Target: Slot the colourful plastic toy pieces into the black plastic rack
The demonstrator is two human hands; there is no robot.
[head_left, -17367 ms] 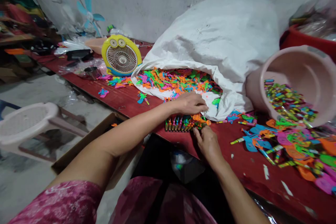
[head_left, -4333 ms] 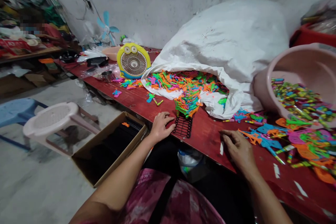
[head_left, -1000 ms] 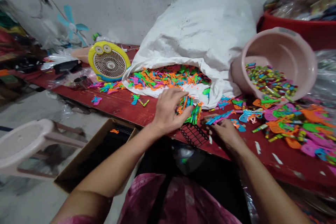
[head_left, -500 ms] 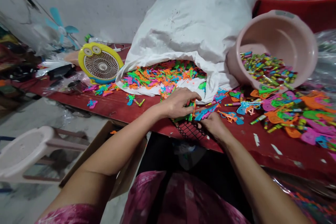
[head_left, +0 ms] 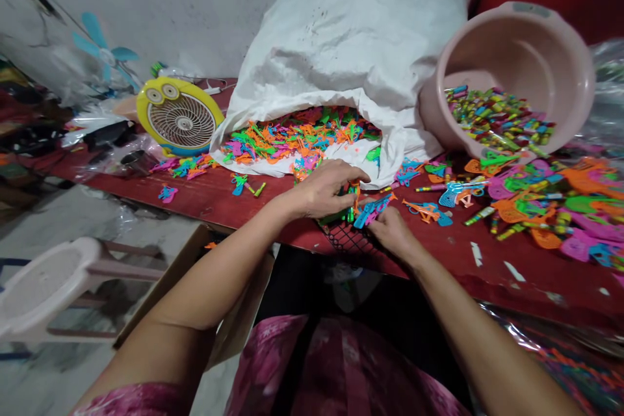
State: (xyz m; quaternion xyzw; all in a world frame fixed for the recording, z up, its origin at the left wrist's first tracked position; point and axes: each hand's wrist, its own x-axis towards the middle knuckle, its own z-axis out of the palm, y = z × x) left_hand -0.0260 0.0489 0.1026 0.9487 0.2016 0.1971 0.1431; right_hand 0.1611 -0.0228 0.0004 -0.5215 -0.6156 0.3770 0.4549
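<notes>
Since a second ago the left hand (head_left: 325, 192) has swung over the black rack (head_left: 347, 240) at the near edge of the red table (head_left: 219, 205), its fingers curled above bright toys, gripping or not I can't tell; the right hand (head_left: 394, 231) pinches blue-and-pink toys (head_left: 373, 209) just beside. Looks like rack-filling, and placing another piece would call for steady aim. No lettering reads, even on the tub's grey label (head_left: 530, 11).

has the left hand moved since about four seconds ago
Yes, rightward and forward: judged against the white sack, the left hand is now closer to its open mouth.
</notes>
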